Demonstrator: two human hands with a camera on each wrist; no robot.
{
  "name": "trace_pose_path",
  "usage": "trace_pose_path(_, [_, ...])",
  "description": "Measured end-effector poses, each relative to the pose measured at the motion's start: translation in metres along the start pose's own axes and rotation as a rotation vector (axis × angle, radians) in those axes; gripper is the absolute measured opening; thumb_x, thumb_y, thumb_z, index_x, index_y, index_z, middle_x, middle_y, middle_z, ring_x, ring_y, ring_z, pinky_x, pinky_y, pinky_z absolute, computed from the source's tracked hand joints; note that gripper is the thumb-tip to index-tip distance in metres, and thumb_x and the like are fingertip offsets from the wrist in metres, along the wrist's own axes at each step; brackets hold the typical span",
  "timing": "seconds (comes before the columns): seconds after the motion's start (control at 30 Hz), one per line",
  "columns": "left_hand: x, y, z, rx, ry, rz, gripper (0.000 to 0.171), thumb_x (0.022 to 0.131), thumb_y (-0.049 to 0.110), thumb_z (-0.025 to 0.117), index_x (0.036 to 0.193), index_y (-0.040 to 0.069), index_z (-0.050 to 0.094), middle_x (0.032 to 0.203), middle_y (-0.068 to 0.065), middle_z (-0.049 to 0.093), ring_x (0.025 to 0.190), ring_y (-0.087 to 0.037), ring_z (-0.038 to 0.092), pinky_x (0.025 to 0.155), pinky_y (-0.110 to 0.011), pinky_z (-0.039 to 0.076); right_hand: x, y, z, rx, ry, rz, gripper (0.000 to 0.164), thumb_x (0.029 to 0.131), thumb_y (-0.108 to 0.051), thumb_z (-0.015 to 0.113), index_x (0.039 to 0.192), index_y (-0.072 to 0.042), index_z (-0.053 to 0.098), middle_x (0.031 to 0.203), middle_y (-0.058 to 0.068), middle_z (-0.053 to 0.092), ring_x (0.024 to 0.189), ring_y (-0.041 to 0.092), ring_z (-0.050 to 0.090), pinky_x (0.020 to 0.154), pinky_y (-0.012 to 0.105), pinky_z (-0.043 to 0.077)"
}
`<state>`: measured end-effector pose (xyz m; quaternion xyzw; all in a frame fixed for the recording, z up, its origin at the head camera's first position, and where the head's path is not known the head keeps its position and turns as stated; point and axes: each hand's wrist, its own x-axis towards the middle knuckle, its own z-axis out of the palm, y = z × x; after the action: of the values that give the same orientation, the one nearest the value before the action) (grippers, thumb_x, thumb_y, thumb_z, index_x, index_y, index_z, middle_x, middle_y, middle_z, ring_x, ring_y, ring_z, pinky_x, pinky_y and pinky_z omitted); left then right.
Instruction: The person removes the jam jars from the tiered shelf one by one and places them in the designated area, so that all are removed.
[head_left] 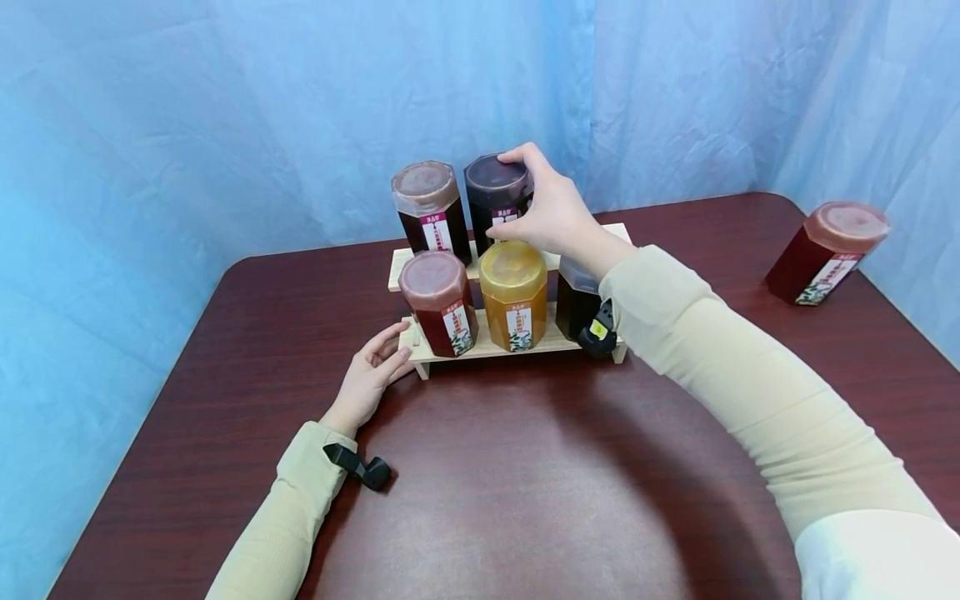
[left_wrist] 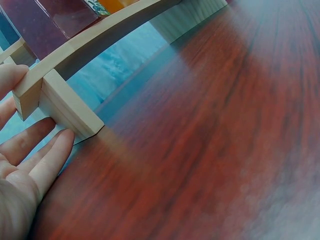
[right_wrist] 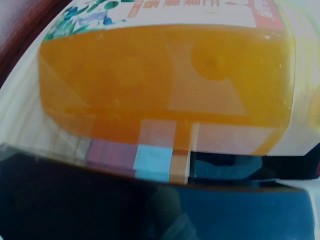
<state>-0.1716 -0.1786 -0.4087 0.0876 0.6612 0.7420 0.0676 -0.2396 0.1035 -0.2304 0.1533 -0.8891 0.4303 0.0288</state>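
A two-tier wooden rack (head_left: 558, 340) bears several faceted jars. My left hand (head_left: 367, 379) holds the left end of its lower shelf, thumb and fingers at the board's end (left_wrist: 31, 90) by the support leg (left_wrist: 70, 107). On the upper shelf, my right hand (head_left: 551, 208) grips a dark jar (head_left: 483, 204) near its lid, thumb in front and fingers at the far side. Left of it stands another dark jar (head_left: 427, 204). The lower shelf carries a red jar (head_left: 442, 304), a yellow jar (head_left: 513, 296) and a dark jar (head_left: 576, 308) partly hidden by my right wrist.
Another red jar (head_left: 825, 254) stands alone on the dark red table (head_left: 480, 492) at the far right. Blue curtains (head_left: 300, 108) hang behind the table and along its sides. The yellow jar (right_wrist: 165, 85) fills most of the right wrist view, beside a dark one (right_wrist: 100, 205).
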Motion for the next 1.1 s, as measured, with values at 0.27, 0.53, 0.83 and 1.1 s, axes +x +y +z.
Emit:
trace_pose_path(0.27, [0.0, -0.002, 0.0, 0.002, -0.004, 0.003, 0.052, 0.096, 0.002, 0.051, 0.144, -0.001, 0.033, 0.111, 0.007, 0.06, 0.1, -0.004, 0.059, 0.084, -0.023, 0.054, 0.0, -0.001, 0.003, 0.024, 0.038, 0.011, 0.08, 0.071, -0.011, 0.08, 0.137, -0.021, 0.035, 0.127, 0.011, 0.055, 0.111, 0.024, 0.055, 0.093, 0.035, 0.048])
trace_pose_path(0.53, [0.001, -0.003, -0.001, 0.006, -0.001, 0.014, 0.051, 0.096, 0.002, 0.051, 0.144, -0.001, 0.034, 0.11, 0.007, 0.06, 0.099, -0.005, 0.059, 0.084, -0.023, 0.054, -0.001, -0.001, 0.003, 0.055, 0.067, -0.006, 0.078, 0.069, -0.008, 0.079, 0.135, -0.02, 0.038, 0.128, 0.011, 0.054, 0.111, 0.023, 0.055, 0.09, 0.034, 0.049])
trace_pose_path(0.83, [0.001, -0.004, 0.0, 0.007, 0.004, 0.01, 0.051, 0.096, 0.003, 0.052, 0.143, 0.0, 0.035, 0.116, 0.002, 0.057, 0.101, -0.005, 0.059, 0.084, -0.024, 0.054, -0.004, 0.004, 0.0, 0.134, 0.135, -0.017, 0.078, 0.07, -0.008, 0.08, 0.135, -0.021, 0.039, 0.13, 0.006, 0.051, 0.11, 0.018, 0.054, 0.09, 0.033, 0.049])
trace_pose_path(1.1, [0.003, -0.004, 0.002, 0.008, 0.014, 0.01, 0.05, 0.095, 0.002, 0.052, 0.143, -0.001, 0.035, 0.111, 0.004, 0.059, 0.097, -0.006, 0.059, 0.084, -0.024, 0.054, -0.005, 0.008, -0.013, 0.145, 0.218, -0.039, 0.077, 0.069, -0.01, 0.081, 0.135, -0.021, 0.04, 0.129, 0.005, 0.051, 0.108, 0.017, 0.056, 0.089, 0.031, 0.05])
